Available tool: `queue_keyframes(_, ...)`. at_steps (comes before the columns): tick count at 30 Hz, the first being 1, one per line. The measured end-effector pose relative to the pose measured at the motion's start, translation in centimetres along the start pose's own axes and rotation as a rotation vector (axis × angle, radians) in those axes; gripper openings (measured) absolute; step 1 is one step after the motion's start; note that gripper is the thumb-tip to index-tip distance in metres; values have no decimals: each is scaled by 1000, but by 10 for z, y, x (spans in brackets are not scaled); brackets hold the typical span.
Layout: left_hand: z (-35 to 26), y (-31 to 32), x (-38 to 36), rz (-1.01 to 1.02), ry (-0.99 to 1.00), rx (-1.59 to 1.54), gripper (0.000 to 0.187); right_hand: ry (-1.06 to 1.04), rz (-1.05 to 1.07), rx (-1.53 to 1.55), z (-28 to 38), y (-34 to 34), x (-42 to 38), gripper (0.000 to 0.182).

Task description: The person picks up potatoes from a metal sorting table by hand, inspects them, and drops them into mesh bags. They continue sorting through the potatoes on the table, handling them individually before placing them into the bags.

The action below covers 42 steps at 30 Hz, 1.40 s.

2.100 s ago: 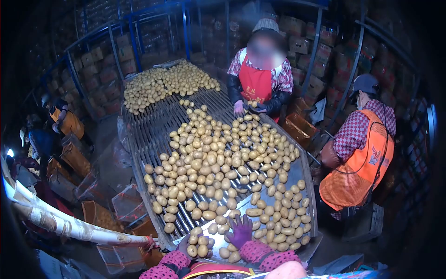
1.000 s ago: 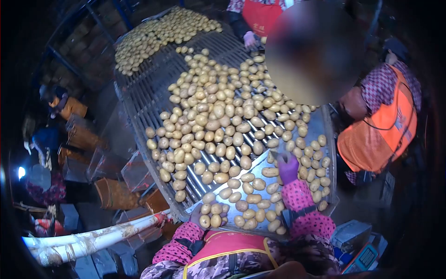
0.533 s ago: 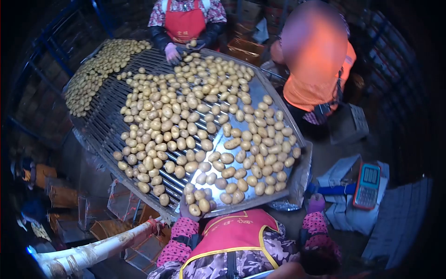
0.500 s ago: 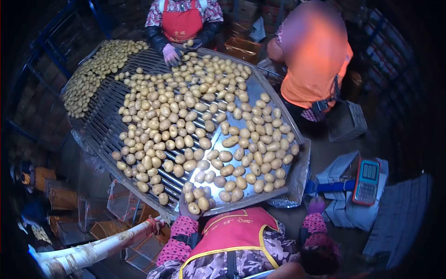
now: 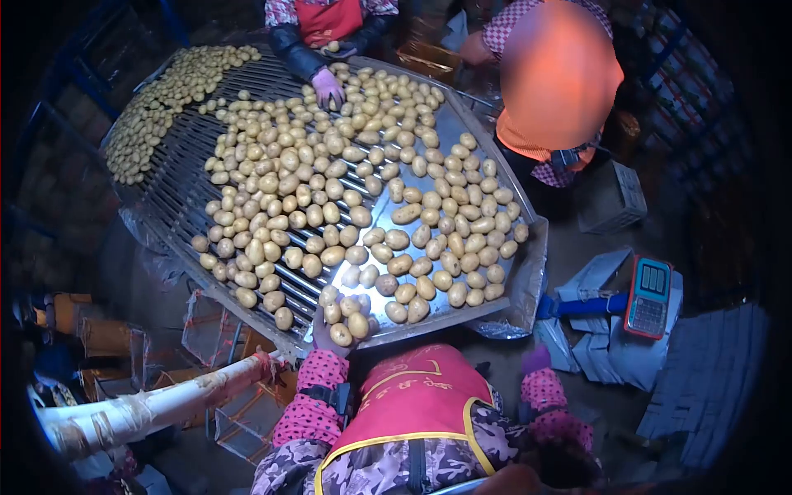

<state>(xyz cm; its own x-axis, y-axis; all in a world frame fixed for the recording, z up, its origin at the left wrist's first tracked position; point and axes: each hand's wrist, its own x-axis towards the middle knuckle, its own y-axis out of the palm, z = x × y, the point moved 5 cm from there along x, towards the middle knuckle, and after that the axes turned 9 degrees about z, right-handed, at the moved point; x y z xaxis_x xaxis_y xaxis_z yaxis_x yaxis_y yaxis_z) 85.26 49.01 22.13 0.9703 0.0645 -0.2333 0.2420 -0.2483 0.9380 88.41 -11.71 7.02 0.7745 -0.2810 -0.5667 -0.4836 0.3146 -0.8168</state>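
The person's left hand (image 5: 328, 330), in a glove, is cupping a small clutch of potatoes (image 5: 346, 318) at the near edge of the desk (image 5: 495, 309), its fingers curling around the cluster from below and from the left. Those potatoes are lying on the smooth metal plate at the near edge, just beside a wider spread of potatoes (image 5: 330, 190) that is covering the barred rollers and the plate all the way toward the far edge. The right hand (image 5: 536, 360), in a purple glove, is hanging off the desk, below its near right corner and close to the crumpled foil-like lining there; whether its fingers are spread or curled cannot be told, since only the back of the glove is showing. A handheld scale with a blue handle (image 5: 648, 299) is lying on grey sheets to the right of the desk, well apart from the right hand. At the far edge a co-worker's gloved hand (image 5: 329, 84) is resting among the potatoes, and a second person in an orange vest (image 5: 536, 144) is standing by the far right corner. A white wrapped pipe (image 5: 148, 408) is slanting past the near left corner.
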Motion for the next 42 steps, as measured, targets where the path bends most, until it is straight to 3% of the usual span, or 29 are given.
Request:
queue_keyframes(1,0,15,0,136,-16,-47,48,-53,-173,158,74,-68,-44,57)
queue_keyframes(2,-1,14,-2,-9,10,34,47,-134,-327,93,75,-40,4,65)
queue_keyframes(4,0,20,-3,44,9,-33,47,-201,-152,57,184,-93,-34,65)
queue_keyframes(5,-1,24,-8,-180,50,0,47,-364,-247,81,206,-81,-22,66)
queue_keyframes(7,-2,-21,-5,-117,74,31,51,-651,-413,102,255,-83,-25,67)
queue_keyframes(9,0,-26,-7,-147,91,-28,52,-902,-556,85,316,-128,-59,67)
queue_keyframes(13,-1,-15,-9,-214,136,27,50,-842,-480,-49,374,-123,-12,73)
queue_keyframes(16,-6,30,-7,-291,82,62,38,-842,-422,-265,429,-108,-51,70)
queue_keyframes(19,-7,39,-5,-265,74,-82,39,-1257,62,-141,457,-84,-62,67)
queue_keyframes(22,-4,-6,-8,-344,87,21,42,-1521,13,148,491,-81,-49,60)
queue_keyframes(23,-4,-33,-10,-349,100,85,43,-1572,-211,90,509,-104,-52,54)
queue_keyframes(24,-1,-65,-14,-353,109,150,43,-1477,-197,8,523,-98,-27,52)
queue_keyframes(26,3,-96,-19,-375,131,372,42,-1574,-287,-200,554,-99,5,51)
queue_keyframes(28,1,-41,-12,-384,161,-173,43,-1581,-175,-11,585,-71,59,57)
queue_keyframes(29,-2,-27,-9,-393,87,-11,44,-1604,-339,-260,602,-94,46,55)
queue_keyframes(30,-4,-19,-9,-399,74,16,46,-1545,-380,-262,614,-102,47,51)
queue_keyframes(32,-7,-7,-7,-391,68,-2,49,-1356,-286,-332,639,-96,70,47)
queue_keyframes(33,-10,6,-5,-385,64,-3,50,-1356,-260,-299,650,-103,68,48)
queue_keyframes(34,-12,20,-4,-360,51,-115,51,-1350,-233,-268,654,-111,64,49)
queue_keyframes(38,-13,12,-7,-396,126,-27,48,-1357,-358,-295,638,-96,57,54)
queue_keyframes(40,-20,40,-11,-467,111,93,48,-1333,-292,-398,621,-94,35,57)
queue_keyframes(42,-20,53,-11,-378,144,54,48,-1293,-220,-509,589,-94,7,60)
